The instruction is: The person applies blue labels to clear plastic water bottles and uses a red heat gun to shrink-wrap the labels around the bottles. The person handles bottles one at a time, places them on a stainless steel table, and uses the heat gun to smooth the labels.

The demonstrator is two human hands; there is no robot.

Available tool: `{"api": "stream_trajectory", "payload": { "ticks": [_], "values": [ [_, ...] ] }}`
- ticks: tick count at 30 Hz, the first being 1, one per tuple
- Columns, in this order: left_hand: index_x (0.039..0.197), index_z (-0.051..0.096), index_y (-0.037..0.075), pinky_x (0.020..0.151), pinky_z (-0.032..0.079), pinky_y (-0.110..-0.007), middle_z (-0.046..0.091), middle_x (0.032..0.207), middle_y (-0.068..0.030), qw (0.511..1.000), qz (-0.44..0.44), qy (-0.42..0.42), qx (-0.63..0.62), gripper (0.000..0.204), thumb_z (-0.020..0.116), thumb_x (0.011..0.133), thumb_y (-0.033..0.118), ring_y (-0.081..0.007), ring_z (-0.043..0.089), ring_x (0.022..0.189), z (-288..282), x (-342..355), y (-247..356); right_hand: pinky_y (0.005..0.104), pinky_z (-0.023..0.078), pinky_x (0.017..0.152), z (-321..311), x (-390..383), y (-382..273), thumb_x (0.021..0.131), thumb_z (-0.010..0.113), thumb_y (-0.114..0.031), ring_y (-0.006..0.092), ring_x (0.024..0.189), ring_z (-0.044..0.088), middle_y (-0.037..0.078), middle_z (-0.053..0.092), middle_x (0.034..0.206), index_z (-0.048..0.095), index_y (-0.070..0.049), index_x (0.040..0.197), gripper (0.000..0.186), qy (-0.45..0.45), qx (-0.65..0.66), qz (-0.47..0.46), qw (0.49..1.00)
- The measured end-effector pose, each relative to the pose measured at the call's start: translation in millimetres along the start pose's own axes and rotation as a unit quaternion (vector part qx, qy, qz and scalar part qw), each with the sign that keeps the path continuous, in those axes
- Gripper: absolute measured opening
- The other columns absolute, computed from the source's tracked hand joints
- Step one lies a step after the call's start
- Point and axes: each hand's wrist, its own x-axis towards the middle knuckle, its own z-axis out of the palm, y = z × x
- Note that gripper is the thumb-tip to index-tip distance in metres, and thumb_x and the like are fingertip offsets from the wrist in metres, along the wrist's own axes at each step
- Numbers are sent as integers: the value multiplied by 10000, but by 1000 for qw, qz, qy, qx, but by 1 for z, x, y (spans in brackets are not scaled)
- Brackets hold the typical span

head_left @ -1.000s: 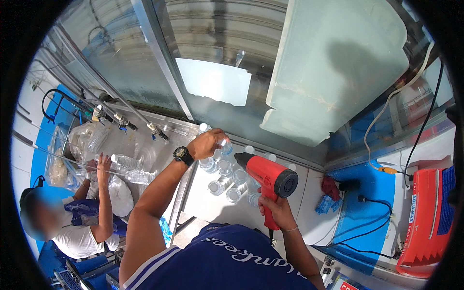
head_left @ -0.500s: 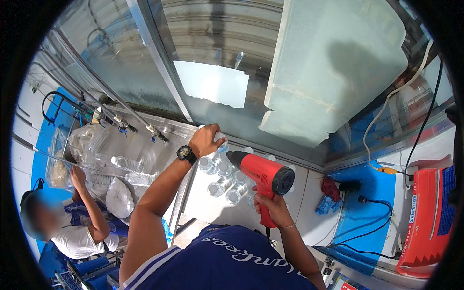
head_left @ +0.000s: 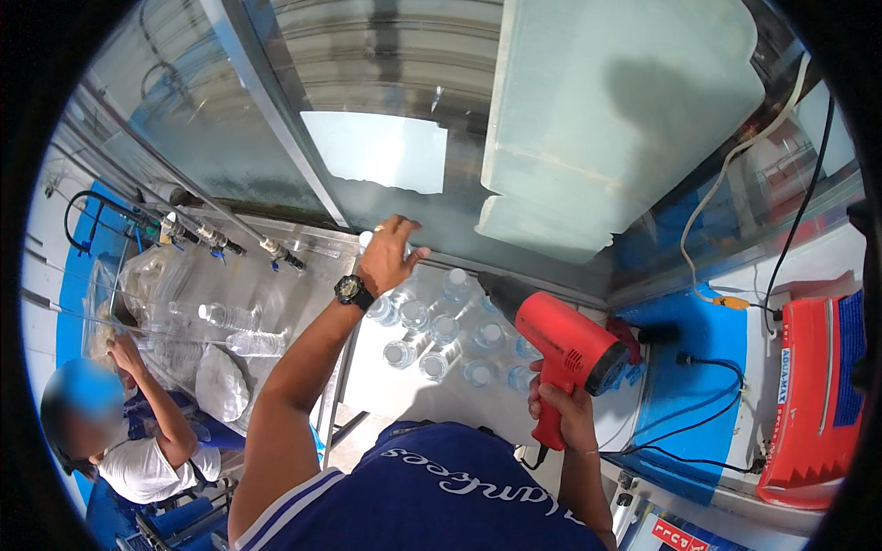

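Note:
A red heat gun (head_left: 571,342) with a black nozzle is in my right hand (head_left: 568,415), fingers wrapped round its handle. The nozzle points to the far left, over the right side of a group of clear plastic bottles (head_left: 444,329) standing upright on the white counter (head_left: 395,386). At the group's far left corner, my left hand (head_left: 386,262) reaches over the bottles with thumb and fingers apart. A white-capped bottle (head_left: 366,241) stands just beside it. Whether my palm touches a bottle beneath cannot be made out.
To the left, a metal basin (head_left: 303,317) holds lying bottles (head_left: 230,317) and plastic bags, below several valve taps (head_left: 280,253). A seated person (head_left: 152,459) works there. Glass panels (head_left: 404,207) rise behind the counter. Cables (head_left: 717,367) and a red box (head_left: 813,404) are at right.
My right hand has moved the heat gun to the right, away from my left hand. The fingers of my left hand have spread. The view has shifted slightly.

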Motion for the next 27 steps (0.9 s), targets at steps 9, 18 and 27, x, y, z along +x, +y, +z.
{"api": "stream_trajectory", "payload": {
  "ticks": [9, 18, 27],
  "values": [
    [1247, 663, 67, 972, 544, -441, 627, 1264, -160, 969, 80, -219, -83, 389, 775, 875, 95, -375, 630, 1169, 36, 5, 39, 285, 489, 587, -6, 1, 22, 943, 700, -155, 145, 664, 612, 78, 637, 857, 550, 53, 1309, 447, 17, -46, 27, 998],
    [1183, 684, 72, 986, 547, -447, 651, 1232, -143, 966, 123, -219, -63, 365, 744, 838, -31, -372, 641, 1176, 30, -2, 19, 295, 495, 590, -5, 18, 39, 979, 691, -127, 127, 669, 608, 44, 620, 848, 589, 20, 1281, 351, -1, -61, 37, 997],
    [1183, 676, 50, 942, 555, -463, 659, 1210, -178, 980, 53, -192, -12, 345, 775, 873, 165, -388, 662, 1117, 22, -3, 22, 292, 501, 580, -1, 29, 41, 967, 707, -143, 131, 653, 613, 49, 631, 843, 603, 24, 1277, 367, -8, -56, 52, 997]
  ]
}}
